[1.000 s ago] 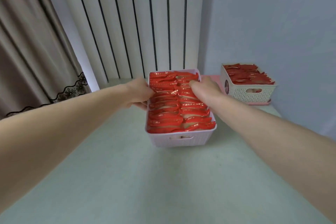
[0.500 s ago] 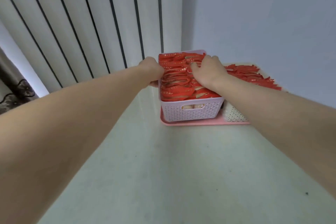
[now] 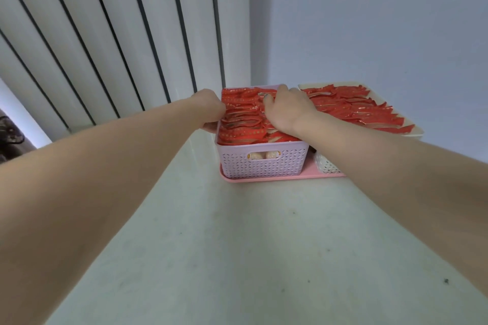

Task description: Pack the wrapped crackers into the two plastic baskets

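A lilac plastic basket point(image 3: 261, 163) stands on a pink tray point(image 3: 264, 179) at the far end of the table, filled to the rim with red wrapped crackers point(image 3: 240, 129). My left hand point(image 3: 211, 108) grips the basket's left rim. My right hand point(image 3: 287, 111) rests on its right rim and on the crackers, fingers curled. Right beside it on the same tray sits a white basket point(image 3: 326, 166), also full of red wrapped crackers point(image 3: 351, 111). My right forearm hides part of the white basket.
The pale table top point(image 3: 237, 245) stretches from the tray toward me. A white ribbed wall panel point(image 3: 118, 34) rises behind the baskets on the left, a plain wall point(image 3: 369, 21) on the right. A curtain edge point(image 3: 8, 129) shows at far left.
Both hands have carried the lilac basket away from me and set it on the pink tray beside the white basket. The camera has tilted up and to the right.
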### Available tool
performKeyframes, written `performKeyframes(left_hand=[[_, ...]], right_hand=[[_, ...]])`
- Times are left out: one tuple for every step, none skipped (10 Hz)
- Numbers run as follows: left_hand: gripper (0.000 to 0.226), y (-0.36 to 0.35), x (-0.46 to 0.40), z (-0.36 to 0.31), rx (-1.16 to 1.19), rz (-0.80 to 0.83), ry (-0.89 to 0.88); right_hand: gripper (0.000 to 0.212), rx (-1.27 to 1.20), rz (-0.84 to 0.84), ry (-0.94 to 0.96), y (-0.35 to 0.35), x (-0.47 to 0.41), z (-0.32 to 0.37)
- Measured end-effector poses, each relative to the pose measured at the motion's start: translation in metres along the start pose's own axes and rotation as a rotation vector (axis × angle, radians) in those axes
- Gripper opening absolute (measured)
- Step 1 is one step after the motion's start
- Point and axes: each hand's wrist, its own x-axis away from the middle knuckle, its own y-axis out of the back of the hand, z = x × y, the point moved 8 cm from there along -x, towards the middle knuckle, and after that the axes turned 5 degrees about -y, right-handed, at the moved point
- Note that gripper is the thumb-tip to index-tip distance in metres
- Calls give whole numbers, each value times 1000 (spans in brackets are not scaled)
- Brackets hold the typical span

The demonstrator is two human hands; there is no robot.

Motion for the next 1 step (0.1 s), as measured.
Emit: performKeyframes(left_hand=[[40, 17, 18, 0, -86, -55, -18]], right_hand=[[49, -23, -138, 125, 32, 21, 16]])
